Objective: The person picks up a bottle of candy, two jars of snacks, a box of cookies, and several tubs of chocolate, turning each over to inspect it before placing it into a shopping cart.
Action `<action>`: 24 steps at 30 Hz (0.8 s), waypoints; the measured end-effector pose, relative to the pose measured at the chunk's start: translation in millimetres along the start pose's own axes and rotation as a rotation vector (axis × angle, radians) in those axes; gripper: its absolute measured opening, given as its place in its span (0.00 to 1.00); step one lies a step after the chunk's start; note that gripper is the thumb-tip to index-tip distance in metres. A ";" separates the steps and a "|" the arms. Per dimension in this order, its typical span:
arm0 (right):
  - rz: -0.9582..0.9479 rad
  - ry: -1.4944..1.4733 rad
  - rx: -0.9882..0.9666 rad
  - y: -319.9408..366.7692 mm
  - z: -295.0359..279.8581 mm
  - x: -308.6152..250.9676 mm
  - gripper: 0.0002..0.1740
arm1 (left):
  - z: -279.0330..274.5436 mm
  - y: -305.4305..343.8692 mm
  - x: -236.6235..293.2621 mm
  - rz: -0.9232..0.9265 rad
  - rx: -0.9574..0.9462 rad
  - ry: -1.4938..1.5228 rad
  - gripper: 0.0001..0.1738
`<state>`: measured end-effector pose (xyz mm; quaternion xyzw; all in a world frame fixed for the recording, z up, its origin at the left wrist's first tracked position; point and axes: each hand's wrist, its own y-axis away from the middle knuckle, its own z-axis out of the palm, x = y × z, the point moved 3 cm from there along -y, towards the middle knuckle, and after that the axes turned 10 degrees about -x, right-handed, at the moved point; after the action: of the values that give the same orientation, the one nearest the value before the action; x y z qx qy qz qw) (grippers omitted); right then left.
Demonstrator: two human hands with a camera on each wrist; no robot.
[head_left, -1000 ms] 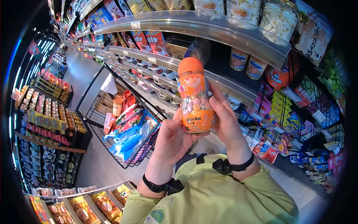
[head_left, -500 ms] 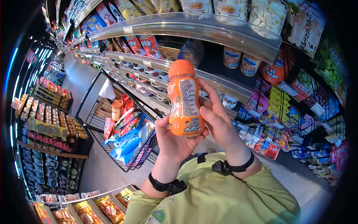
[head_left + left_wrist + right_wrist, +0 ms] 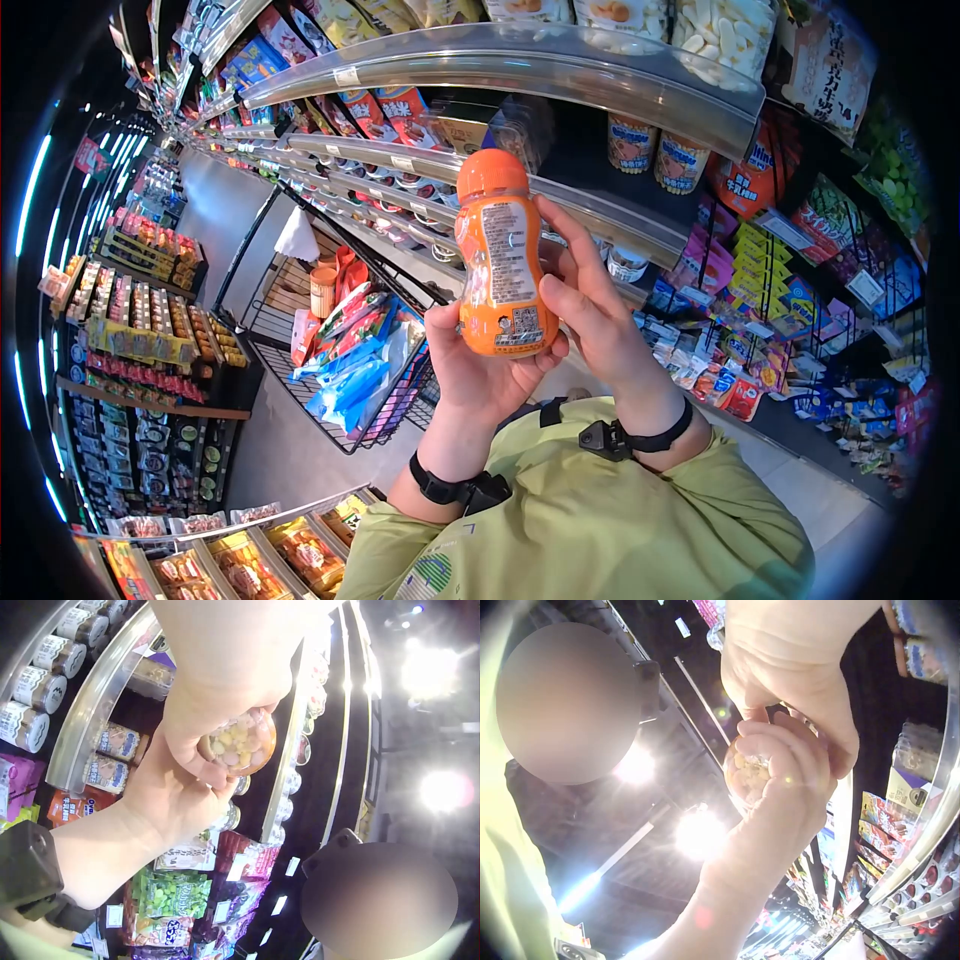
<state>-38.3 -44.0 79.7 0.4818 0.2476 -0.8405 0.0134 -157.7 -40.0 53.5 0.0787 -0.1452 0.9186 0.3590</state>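
Note:
An orange-capped candy bottle point(image 3: 503, 255) is held upright in front of the chest, its back label of small print and a square code facing up at me. My left hand point(image 3: 478, 365) grips it low, with the thumb on the left side and fingers under the base. On the right side my right hand point(image 3: 585, 290) holds the bottle, thumb near its lower edge and fingers behind it. Small pastel candies point(image 3: 240, 744) show through the clear bottom in the left wrist view. Left-hand fingers point(image 3: 780, 754) wrap across that base in the right wrist view.
A wire shopping cart point(image 3: 375, 425) with bagged goods and a wooden-looking canister point(image 3: 322, 290) stands at the left. Shelves with a clear front rail point(image 3: 540, 60) run close ahead. Hanging candy packets point(image 3: 760, 270) fill the right side; a display rack point(image 3: 150, 340) stands far left.
The bottle has been turned about its length: its front with the candy window faced up a second ago, and now the printed back does. Both hands still hold it.

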 end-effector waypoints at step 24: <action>-0.153 0.019 -0.044 5.0 6.6 -0.4 0.32 | 8.5 8.9 0.5 0.012 -0.030 -0.150 0.44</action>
<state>-42.1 -51.4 80.7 0.4692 0.3020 -0.8288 -0.0425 -163.8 -48.7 59.8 0.1413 -0.1860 0.9099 0.3427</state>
